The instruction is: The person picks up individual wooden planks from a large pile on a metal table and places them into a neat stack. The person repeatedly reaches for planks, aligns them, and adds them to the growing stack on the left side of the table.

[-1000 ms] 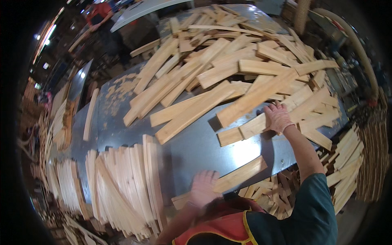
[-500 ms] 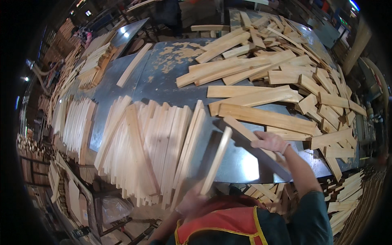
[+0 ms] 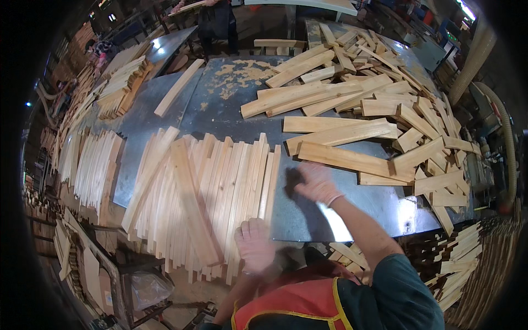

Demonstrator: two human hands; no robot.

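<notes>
A row of pale wooden strips (image 3: 236,176) lies side by side at the near edge of the metal-topped table, with a loose strip (image 3: 192,203) slanting across its top. My left hand (image 3: 256,246), in a pale glove, is at the near end of the row's right side, fingers extended together and not wrapped round any strip. Over bare metal to the right of the row, my right hand (image 3: 316,184) reaches inward, gloved too. Its fingers are loosely bent and slightly apart, holding nothing visible. A wide board (image 3: 352,161) lies just beyond it.
A jumbled heap of boards (image 3: 379,82) covers the right and far right of the table (image 3: 220,118). More strips (image 3: 96,170) lie in a bundle at left; a single strip (image 3: 179,88) lies behind. Beyond the table stands another person (image 3: 217,25). A ribbed hose (image 3: 473,63) hangs at far right.
The strip in my left hand and the board in my right hand are out of both hands; strips now line the row's right side. My right hand has moved left; my left hand moved slightly up.
</notes>
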